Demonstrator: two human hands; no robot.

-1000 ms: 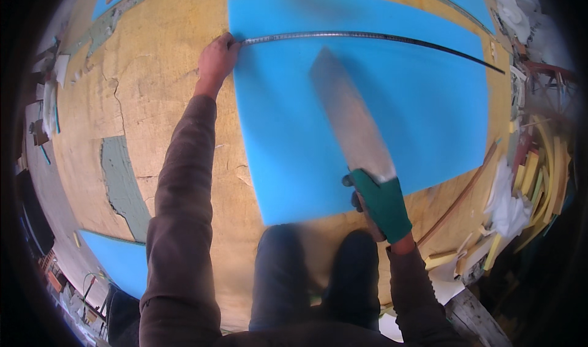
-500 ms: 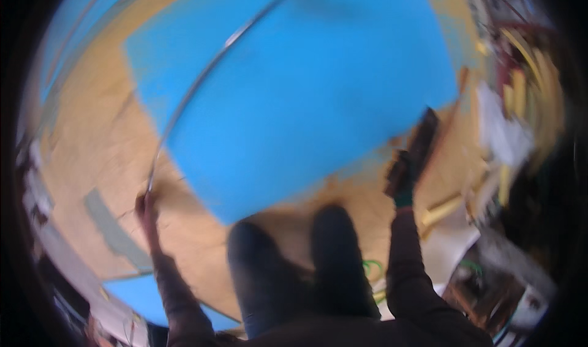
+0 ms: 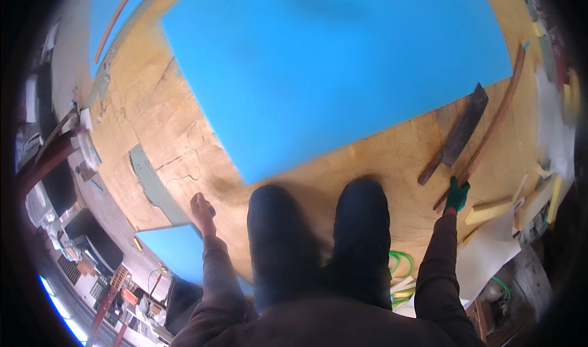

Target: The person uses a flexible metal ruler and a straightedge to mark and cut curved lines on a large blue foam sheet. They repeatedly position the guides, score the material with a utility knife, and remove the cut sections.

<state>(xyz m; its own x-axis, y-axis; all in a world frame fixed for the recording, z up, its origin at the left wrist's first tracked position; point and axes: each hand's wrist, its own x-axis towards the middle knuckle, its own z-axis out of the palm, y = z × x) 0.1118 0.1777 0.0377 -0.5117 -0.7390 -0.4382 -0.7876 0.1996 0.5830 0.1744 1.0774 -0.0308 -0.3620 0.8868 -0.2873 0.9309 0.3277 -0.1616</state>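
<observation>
My left hand (image 3: 202, 212) is closed around a small dark-and-yellow tape measure (image 3: 212, 210), mostly hidden by the fingers; no blade extends from it. On the right, my right hand (image 3: 457, 197), in a green glove, closes over the lower part of a long, slightly bent wooden strip (image 3: 495, 124). Just left of this strip lies a broad, dark-bladed knife (image 3: 463, 130) with a wooden handle, its blade angled toward the sheet's corner. A large blue sheet (image 3: 343, 71) covers much of the tan surface in front of my knees.
A grey-green strip (image 3: 150, 182) and a smaller blue piece (image 3: 174, 252) lie on the left. Another wooden strip (image 3: 116, 19) rests at the far left. Yellow offcuts (image 3: 490, 211), white sheeting (image 3: 490, 249) and a green cord (image 3: 401, 259) clutter the right side.
The long metal tape that arched from my left hand across the blue sheet is gone from view. My right hand has moved from beside the knife's handle onto the wooden strip. My view has shifted.
</observation>
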